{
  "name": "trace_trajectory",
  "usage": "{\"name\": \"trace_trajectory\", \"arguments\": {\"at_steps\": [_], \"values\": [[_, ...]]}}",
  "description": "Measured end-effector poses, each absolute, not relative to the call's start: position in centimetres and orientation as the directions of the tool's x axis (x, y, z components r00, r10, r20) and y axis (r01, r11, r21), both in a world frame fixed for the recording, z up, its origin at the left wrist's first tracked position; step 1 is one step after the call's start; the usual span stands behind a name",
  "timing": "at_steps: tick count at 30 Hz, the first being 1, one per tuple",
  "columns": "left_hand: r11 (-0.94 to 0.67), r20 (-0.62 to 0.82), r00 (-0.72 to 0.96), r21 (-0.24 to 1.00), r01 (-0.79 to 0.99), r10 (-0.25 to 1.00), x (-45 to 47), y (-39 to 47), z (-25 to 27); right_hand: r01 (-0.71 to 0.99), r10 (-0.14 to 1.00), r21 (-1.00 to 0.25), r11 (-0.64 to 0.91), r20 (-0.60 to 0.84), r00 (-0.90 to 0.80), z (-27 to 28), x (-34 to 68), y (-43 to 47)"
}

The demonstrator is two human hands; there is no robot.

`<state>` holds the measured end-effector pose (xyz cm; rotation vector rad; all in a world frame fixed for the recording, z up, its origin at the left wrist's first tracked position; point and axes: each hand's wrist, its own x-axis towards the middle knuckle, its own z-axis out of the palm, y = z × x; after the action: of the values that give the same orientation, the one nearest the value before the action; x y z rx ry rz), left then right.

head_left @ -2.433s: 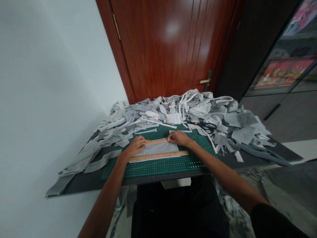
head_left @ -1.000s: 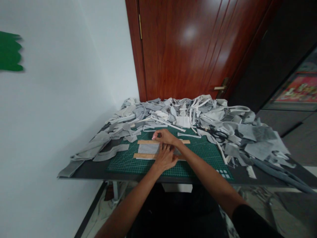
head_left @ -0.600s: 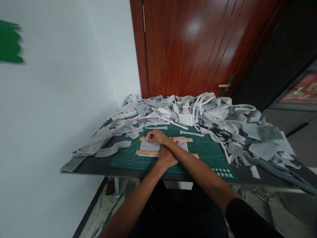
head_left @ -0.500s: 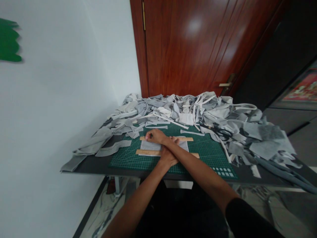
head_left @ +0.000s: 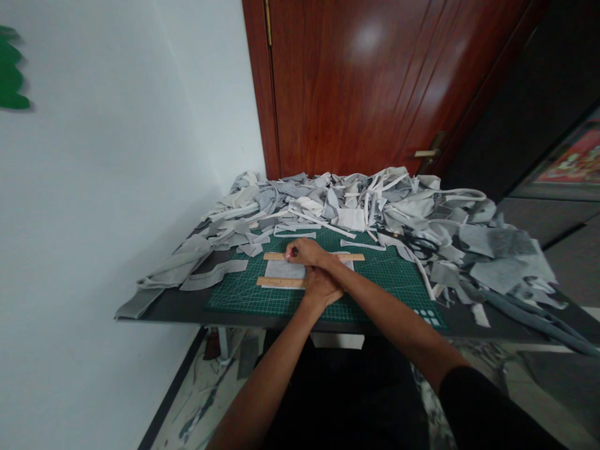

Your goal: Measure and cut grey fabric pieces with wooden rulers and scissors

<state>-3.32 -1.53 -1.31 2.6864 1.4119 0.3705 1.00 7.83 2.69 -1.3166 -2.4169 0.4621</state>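
My forearms cross over a light grey cloth piece (head_left: pixel 285 269) lying on a green cutting mat (head_left: pixel 248 295). Two wooden rulers lie across the cloth: a far ruler (head_left: pixel 350 257) and a near ruler (head_left: pixel 281 282). My right hand (head_left: pixel 305 252), reaching over to the left, is closed in a pinch at the far ruler; a small pinkish bit shows at its fingertips, too small to name. Beneath the right forearm, my left hand (head_left: pixel 322 285) presses down on the cloth by the near ruler, thumb apart. Its other fingers are partly hidden.
A heap of grey and white fabric scraps (head_left: pixel 323 200) lines the table's back, spreading down both sides. Black-handled scissors (head_left: pixel 422 245) lie among scraps at the right. Thin white strips (head_left: pixel 363 245) rest on the mat. A wooden door (head_left: pixel 347 94) stands behind.
My right hand has slid a little to the right along the far ruler, still pinched. The left hand stays pressed down. The whole view has shifted slightly.
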Motion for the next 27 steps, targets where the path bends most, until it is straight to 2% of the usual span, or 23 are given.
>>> {"name": "trace_trajectory", "arguments": {"at_steps": [7,13,16,20,24,27], "values": [[-0.521,0.171,0.495,0.171,0.836,0.852,-3.2,-1.3,-1.7,0.758,0.845,-0.396,0.518,0.099,-0.525,3.5,4.0,7.5],[-0.532,0.209,0.498,0.163,0.831,0.842,-3.4,-1.4,-2.0,0.812,0.856,-0.295,0.503,0.045,-0.515,4.6,4.1,6.9],[-0.536,0.196,0.504,0.172,0.827,0.841,-3.4,-1.4,-2.0,0.823,0.864,-0.287,0.490,0.037,-0.502,4.7,4.0,7.0],[-0.542,0.217,0.504,0.182,0.820,0.836,-3.4,-1.5,-1.8,0.792,0.848,-0.345,0.504,0.022,-0.530,4.4,4.1,7.7],[-0.552,0.216,0.514,0.189,0.812,0.830,-3.3,-1.5,-1.5,0.629,0.801,-0.548,0.552,0.139,-0.582,3.1,2.8,8.9],[-0.559,0.195,0.526,0.211,0.802,0.828,-3.3,-1.5,-1.5,0.555,0.785,-0.606,0.570,0.201,-0.586,2.0,1.1,9.6]]}}
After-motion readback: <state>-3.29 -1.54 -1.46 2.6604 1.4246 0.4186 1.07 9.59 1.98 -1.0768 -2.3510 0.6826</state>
